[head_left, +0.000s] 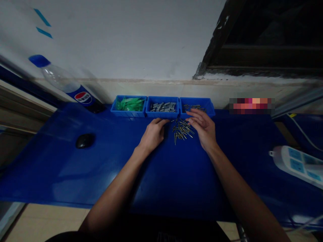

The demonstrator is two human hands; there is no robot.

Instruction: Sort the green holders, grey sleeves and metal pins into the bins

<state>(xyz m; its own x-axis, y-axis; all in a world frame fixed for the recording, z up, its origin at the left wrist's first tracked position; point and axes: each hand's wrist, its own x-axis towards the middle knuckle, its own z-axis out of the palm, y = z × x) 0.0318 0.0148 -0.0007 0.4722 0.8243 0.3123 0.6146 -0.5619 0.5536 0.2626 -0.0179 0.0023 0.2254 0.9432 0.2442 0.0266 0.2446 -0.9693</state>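
Note:
A loose pile of small metal pins [182,130] lies on the blue table mat [106,168], just in front of three blue bins. My left hand [152,133] rests on the mat to the left of the pile, fingers loosely curled, with nothing visible in them. My right hand [203,127] lies at the right of the pile, fingers stretched toward the pins and touching them. The left bin [129,105] holds green parts, the middle bin [163,107] grey parts, the right bin [197,107] dark metal pins.
A plastic cola bottle [66,84] leans at the back left by the wall. A black computer mouse [85,140] sits on the mat at left. A white power strip [297,164] lies at the right edge. The wall stands right behind the bins.

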